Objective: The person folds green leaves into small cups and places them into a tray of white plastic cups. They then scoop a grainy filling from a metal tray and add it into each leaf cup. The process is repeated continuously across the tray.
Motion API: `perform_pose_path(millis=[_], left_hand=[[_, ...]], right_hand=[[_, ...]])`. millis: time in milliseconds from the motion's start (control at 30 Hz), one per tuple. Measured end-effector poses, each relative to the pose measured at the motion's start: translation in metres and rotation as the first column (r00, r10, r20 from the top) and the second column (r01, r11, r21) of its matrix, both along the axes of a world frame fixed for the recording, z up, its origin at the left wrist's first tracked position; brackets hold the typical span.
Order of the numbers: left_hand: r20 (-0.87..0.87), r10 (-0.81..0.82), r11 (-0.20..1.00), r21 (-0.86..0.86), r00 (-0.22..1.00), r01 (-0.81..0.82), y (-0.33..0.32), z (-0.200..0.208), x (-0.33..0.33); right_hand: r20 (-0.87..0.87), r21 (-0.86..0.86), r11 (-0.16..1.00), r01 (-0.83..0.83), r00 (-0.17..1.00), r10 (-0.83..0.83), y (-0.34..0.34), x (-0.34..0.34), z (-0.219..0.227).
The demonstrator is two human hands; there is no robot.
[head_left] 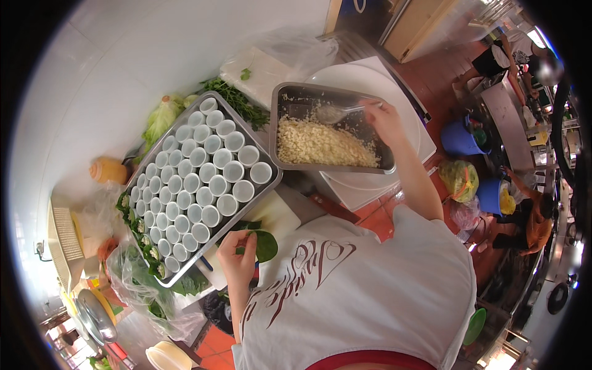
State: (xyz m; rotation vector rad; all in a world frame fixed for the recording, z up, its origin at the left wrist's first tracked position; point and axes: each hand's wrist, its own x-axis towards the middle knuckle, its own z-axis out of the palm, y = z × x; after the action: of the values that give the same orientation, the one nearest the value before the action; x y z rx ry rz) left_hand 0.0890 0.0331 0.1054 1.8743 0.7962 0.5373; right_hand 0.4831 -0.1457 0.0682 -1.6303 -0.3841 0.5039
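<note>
My left hand [238, 254] pinches a dark green leaf [266, 246] beside the near edge of a metal tray [237, 213]. Rows of small white plastic cups [191, 182] fill most of that tray. Along its left end sit several green leaves topped with pale filling [145, 245]. My right hand [385, 122] grips a spoon [333, 115] by the handle, its bowl over a deep metal pan [279, 98]. Pale, finely chopped food [317, 145] lies heaped in the pan.
Leafy greens [231, 98] and a lettuce [161, 120] lie behind the tray. A knife [330, 206] is below the pan, near a white cutting board [280, 216]. Plastic bags [166, 296] are at lower left. At right, people work near blue buckets [459, 139].
</note>
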Motion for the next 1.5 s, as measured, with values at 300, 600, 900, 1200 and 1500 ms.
perform_pose_path(millis=[300, 600, 900, 1200, 1500], left_hand=[[0.033, 0.108, 0.941, -0.326, 0.994, -0.091, 0.014, 0.0, 0.003], [0.121, -0.047, 0.916, -0.391, 0.992, 0.091, 0.049, 0.013, 0.096], [0.037, -0.132, 0.946, -0.293, 0.991, 0.137, 0.051, 0.012, 0.182], [0.052, -0.14, 0.899, -0.411, 0.989, 0.149, 0.05, -0.006, 0.193], [0.224, 0.179, 0.79, -0.613, 0.958, -0.004, 0.081, -0.019, 0.111]], right_hand=[[0.302, -0.342, 0.932, 0.118, 0.953, -0.011, -0.002, -0.027, 0.042], [0.066, 0.11, 0.993, 0.032, 0.997, -0.04, 0.053, -0.035, 0.014], [0.179, 0.244, 0.969, 0.044, 0.98, -0.09, 0.037, -0.069, 0.067], [0.794, 0.096, 0.995, 0.031, 0.6, -0.096, 0.035, -0.096, 0.058], [0.659, -0.246, 0.962, 0.117, 0.748, 0.077, 0.04, -0.032, -0.014]])
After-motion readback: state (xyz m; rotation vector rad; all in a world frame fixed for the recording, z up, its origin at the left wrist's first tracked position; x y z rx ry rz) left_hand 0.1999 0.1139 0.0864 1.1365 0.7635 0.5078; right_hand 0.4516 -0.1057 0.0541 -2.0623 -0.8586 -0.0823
